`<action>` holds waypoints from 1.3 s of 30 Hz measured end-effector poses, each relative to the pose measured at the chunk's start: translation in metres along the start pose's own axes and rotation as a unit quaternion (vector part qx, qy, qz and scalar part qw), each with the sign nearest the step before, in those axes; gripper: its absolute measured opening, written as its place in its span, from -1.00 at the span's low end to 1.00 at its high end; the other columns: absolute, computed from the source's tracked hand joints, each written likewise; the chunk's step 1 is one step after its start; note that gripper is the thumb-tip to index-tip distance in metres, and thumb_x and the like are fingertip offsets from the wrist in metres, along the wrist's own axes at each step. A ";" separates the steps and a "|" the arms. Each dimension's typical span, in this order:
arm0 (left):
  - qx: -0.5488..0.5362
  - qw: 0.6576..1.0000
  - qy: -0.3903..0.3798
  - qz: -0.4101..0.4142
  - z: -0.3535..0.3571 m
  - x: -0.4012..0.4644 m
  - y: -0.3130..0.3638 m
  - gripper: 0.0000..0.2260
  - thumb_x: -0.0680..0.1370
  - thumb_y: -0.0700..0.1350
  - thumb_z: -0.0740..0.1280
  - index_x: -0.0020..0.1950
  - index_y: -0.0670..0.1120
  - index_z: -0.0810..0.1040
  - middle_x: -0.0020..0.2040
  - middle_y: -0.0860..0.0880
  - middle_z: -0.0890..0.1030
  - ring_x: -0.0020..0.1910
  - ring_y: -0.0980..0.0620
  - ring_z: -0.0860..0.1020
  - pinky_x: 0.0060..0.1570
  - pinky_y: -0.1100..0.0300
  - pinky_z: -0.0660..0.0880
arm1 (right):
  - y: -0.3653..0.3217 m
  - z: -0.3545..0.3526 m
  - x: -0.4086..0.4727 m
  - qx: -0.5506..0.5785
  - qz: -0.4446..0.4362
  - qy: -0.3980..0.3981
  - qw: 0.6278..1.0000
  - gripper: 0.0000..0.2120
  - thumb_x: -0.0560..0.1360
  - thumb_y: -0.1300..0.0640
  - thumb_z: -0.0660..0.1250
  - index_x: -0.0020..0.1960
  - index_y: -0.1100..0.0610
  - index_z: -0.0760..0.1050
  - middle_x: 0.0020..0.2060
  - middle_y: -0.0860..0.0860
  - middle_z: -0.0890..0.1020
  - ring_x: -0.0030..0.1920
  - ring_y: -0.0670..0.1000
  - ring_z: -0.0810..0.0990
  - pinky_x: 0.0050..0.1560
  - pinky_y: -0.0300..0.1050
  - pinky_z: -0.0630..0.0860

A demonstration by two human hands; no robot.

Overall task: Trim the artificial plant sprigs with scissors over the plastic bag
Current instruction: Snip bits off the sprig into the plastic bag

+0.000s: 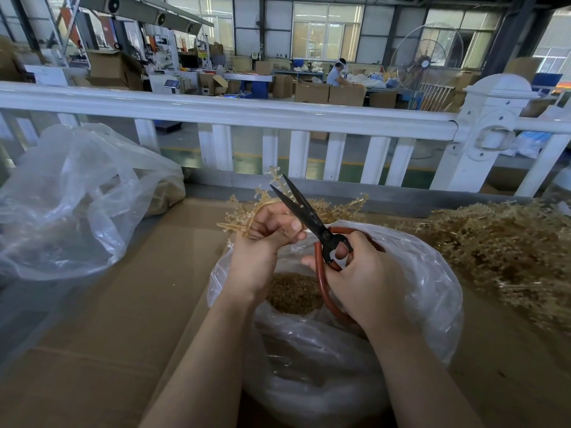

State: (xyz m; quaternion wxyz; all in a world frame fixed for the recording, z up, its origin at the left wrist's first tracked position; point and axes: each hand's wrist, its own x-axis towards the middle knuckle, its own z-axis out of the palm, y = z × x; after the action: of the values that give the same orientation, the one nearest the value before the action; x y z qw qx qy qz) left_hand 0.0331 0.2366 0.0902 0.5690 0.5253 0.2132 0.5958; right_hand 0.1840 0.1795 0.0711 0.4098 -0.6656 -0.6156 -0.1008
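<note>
My left hand is shut on a tan artificial plant sprig, whose fronds fan out to the left and behind the fingers. My right hand grips black scissors by their red-brown loop handles. The blades stand slightly apart and point up and away, just right of my left thumb and in front of the sprig's upper fronds. Both hands hover over a clear plastic bag that has a heap of brown trimmings in its bottom.
A large pile of tan sprigs lies at the right on the cardboard-covered table. A second clear plastic bag with tan material sits at the left. A white railing runs behind the table; a factory floor with boxes lies beyond.
</note>
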 end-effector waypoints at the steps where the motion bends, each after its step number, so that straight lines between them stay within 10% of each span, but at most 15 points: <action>1: 0.000 1.000 0.000 -0.001 0.000 0.000 0.000 -0.81 0.53 -0.41 0.30 0.05 -0.16 0.55 -0.33 0.07 0.63 -0.27 0.08 0.60 -0.04 0.20 0.56 | 0.000 0.001 0.000 0.000 0.001 -0.001 1.000 -0.47 0.35 -0.48 0.29 -0.15 0.00 0.47 -0.37 -0.17 0.52 -0.38 -0.14 0.51 -0.33 -0.08 0.58; 13: 0.004 0.999 0.017 -0.032 -0.001 -0.002 -0.001 -0.82 0.39 -0.28 0.44 -0.03 -0.12 0.62 -0.28 -0.02 0.66 -0.28 0.08 0.62 -0.07 0.22 0.57 | -0.004 0.007 -0.003 0.145 0.064 -0.016 0.987 -0.44 0.33 -0.52 0.31 -0.07 -0.04 0.58 -0.28 -0.17 0.64 -0.26 -0.16 0.61 -0.22 -0.22 0.58; 22: 0.075 0.995 -0.014 -0.060 0.001 -0.004 -0.003 -0.77 0.37 -0.26 0.48 0.00 -0.27 0.66 -0.03 -0.18 0.71 -0.02 0.00 0.67 0.04 0.23 0.56 | -0.018 0.001 0.005 0.385 0.197 -0.100 0.896 -0.92 0.47 -0.01 0.51 -0.12 -0.03 0.65 -0.28 -0.03 0.73 -0.22 0.00 0.72 -0.05 0.12 0.68; 28: 0.031 0.996 -0.032 -0.077 0.000 -0.006 0.000 -0.88 0.35 -0.27 0.49 -0.14 -0.13 0.71 -0.20 -0.13 0.70 -0.24 0.02 0.66 -0.14 0.27 0.58 | -0.024 0.001 0.005 0.420 0.201 -0.080 0.881 -0.95 0.49 0.14 0.49 -0.09 0.01 0.65 -0.28 -0.06 0.73 -0.22 -0.11 0.71 -0.19 -0.29 0.59; 34: 0.071 0.993 -0.010 -0.092 -0.004 -0.005 0.003 -0.83 0.39 -0.22 0.51 -0.03 -0.13 0.67 -0.22 0.05 0.66 -0.26 0.18 0.58 -0.22 0.30 0.46 | -0.019 -0.002 0.006 0.466 0.218 -0.064 0.855 -0.97 0.54 0.23 0.41 -0.03 0.13 0.61 -0.32 0.03 0.71 -0.34 -0.12 0.65 -0.18 -0.27 0.57; 39: -0.095 0.983 0.038 -0.152 -0.014 0.001 0.006 -0.64 0.36 0.02 0.51 0.05 -0.12 0.58 -0.07 -0.05 0.69 -0.07 -0.03 0.66 -0.10 0.17 0.62 | -0.013 -0.003 0.009 0.471 0.212 -0.048 0.855 -0.96 0.55 0.25 0.40 -0.03 0.14 0.61 -0.33 0.01 0.71 -0.38 -0.18 0.63 -0.24 -0.43 0.51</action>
State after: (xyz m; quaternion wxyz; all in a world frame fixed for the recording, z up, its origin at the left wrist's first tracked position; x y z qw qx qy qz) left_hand 0.0180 0.2406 0.0904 0.6917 0.4071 0.2551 0.5392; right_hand 0.1750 0.1831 0.0844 0.6559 -0.5115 -0.4519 0.3224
